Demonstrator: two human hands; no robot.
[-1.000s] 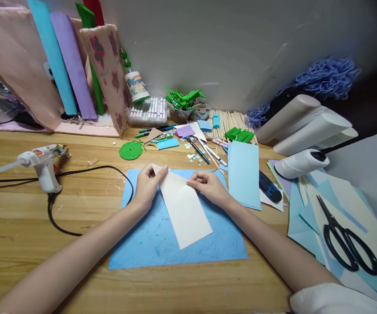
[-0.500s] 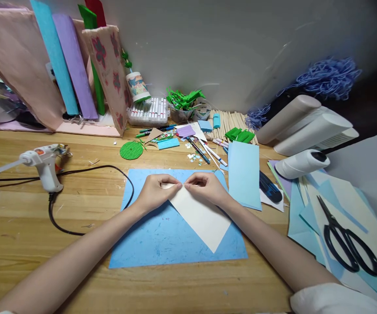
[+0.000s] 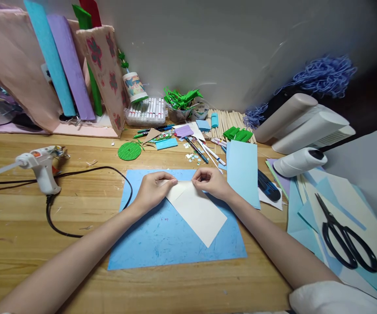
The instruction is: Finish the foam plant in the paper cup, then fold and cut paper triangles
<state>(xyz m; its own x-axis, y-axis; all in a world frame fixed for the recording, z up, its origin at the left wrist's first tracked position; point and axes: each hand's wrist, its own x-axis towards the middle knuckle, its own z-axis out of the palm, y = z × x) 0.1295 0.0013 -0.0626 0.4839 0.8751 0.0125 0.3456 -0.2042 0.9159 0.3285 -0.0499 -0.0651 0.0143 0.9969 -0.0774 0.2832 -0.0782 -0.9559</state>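
A cream sheet of paper (image 3: 199, 213) lies slantwise over a blue mat (image 3: 149, 244), its top edge folded over. My left hand (image 3: 155, 187) pinches the left end of that fold between thumb and fingers. At the right end, my right hand (image 3: 209, 181) also grips the folded edge with closed fingertips. A short stretch of the fold shows between the two hands. One corner of the paper points down toward me on the mat.
A glue gun (image 3: 42, 168) with its black cord lies left of the mat. Light-blue paper (image 3: 243, 174), a dark utility knife (image 3: 269, 185) and black-handled scissors (image 3: 347, 240) are to the right. Markers (image 3: 147, 110), a green disc (image 3: 129, 151) and scraps lie behind.
My hands have moved apart along the top edge, so the fold between them now shows. The paper has shifted slightly left and up in view.
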